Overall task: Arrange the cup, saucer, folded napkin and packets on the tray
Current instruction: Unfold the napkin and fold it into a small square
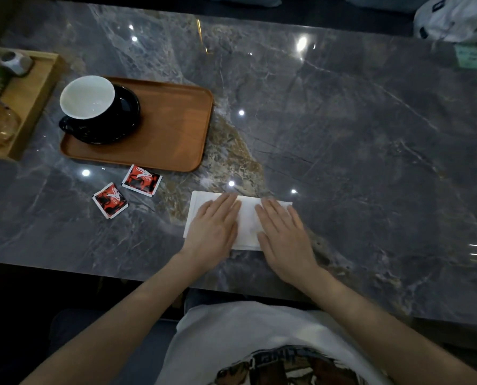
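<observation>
A white napkin (248,220) lies folded on the grey marble table near its front edge. My left hand (213,227) and my right hand (283,234) both press flat on it, fingers together, hiding most of its left and right parts. A brown tray (173,129) sits at the left. On the tray's left half stands a black cup with a white inside (88,98) on a black saucer (123,118). Two red and black packets, one (142,179) and the other (110,200), lie on the table in front of the tray.
A light wooden box tray (34,107) with a glass vessel and small items stands at the far left edge. A white bag (453,18) and a green packet (474,58) lie at the back right. The table's front edge runs just below my hands.
</observation>
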